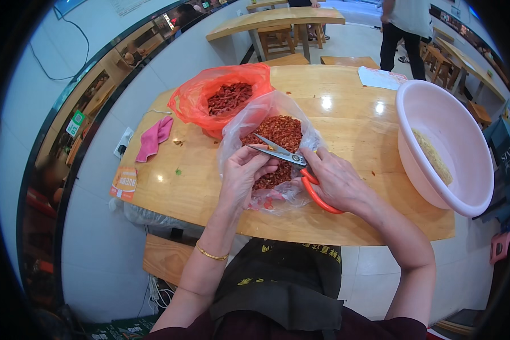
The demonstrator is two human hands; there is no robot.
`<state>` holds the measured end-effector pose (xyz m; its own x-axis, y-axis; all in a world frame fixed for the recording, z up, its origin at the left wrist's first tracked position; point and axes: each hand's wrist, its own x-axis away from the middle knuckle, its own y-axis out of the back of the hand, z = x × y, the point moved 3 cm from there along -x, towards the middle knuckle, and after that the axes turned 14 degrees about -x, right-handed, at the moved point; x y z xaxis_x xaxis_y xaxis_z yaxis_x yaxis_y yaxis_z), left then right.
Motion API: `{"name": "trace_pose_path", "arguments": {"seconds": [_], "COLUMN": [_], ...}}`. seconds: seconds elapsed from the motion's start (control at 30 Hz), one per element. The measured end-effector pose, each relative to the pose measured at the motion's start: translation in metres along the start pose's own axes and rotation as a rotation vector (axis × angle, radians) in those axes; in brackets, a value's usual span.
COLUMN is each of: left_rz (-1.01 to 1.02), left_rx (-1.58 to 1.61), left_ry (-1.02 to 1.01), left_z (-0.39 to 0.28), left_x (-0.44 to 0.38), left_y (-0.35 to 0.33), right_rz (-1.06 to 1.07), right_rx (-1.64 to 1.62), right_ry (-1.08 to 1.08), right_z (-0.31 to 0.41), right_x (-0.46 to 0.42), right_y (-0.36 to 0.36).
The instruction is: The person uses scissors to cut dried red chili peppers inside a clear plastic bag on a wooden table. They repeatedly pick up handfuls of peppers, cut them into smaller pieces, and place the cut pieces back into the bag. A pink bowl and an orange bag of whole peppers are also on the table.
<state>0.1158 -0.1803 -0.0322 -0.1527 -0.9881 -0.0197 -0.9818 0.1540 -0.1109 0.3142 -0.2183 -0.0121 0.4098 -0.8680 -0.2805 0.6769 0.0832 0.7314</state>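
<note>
My right hand [333, 176] grips a pair of scissors [295, 158] with orange-red handles, blades parted and pointing left. My left hand [246, 170] is at the blades, thumb and fingers drawn together; whether something small is pinched there is too hidden to tell. Directly below both hands, a clear plastic bag [231, 140] lies spread around a heap of cut dried red chillies [280, 127]. Behind it stands an open red plastic bag [187, 102] holding whole dried red chillies [229, 97].
At the table's right edge stands a pale pink plastic basin [459, 127] with a yellowish mass [433, 157] inside. A pink cloth [154, 138] and an orange printed card [124, 182] lie left on the wooden table [348, 127]. A person [406, 29] stands beyond.
</note>
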Motion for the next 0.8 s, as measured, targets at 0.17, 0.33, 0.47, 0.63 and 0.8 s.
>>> {"name": "trace_pose_path", "arguments": {"seconds": [0.17, 0.33, 0.47, 0.63, 0.8], "left_rz": [0.008, 0.008, 0.015, 0.005, 0.017], "left_rx": [0.008, -0.011, 0.014, 0.049, -0.006], "left_ry": [0.004, 0.018, 0.032, 0.042, 0.066], "left_z": [0.0002, 0.0009, 0.0019, 0.0005, 0.0006], "left_x": [-0.0011, -0.0029, -0.0045, -0.0043, -0.0048], "left_y": [0.0003, 0.0019, 0.0034, 0.004, 0.007], "right_rz": [0.055, 0.069, 0.091, 0.112, 0.039], "right_rx": [-0.003, -0.032, -0.056, -0.078, -0.092], "right_ry": [-0.056, -0.066, -0.091, -0.083, 0.007], "right_z": [-0.001, -0.0038, -0.0004, 0.0009, 0.0002], "right_x": [-0.0005, -0.0007, -0.001, -0.0018, -0.0013], "right_y": [0.0003, -0.0007, 0.0018, 0.0034, 0.0028]}}
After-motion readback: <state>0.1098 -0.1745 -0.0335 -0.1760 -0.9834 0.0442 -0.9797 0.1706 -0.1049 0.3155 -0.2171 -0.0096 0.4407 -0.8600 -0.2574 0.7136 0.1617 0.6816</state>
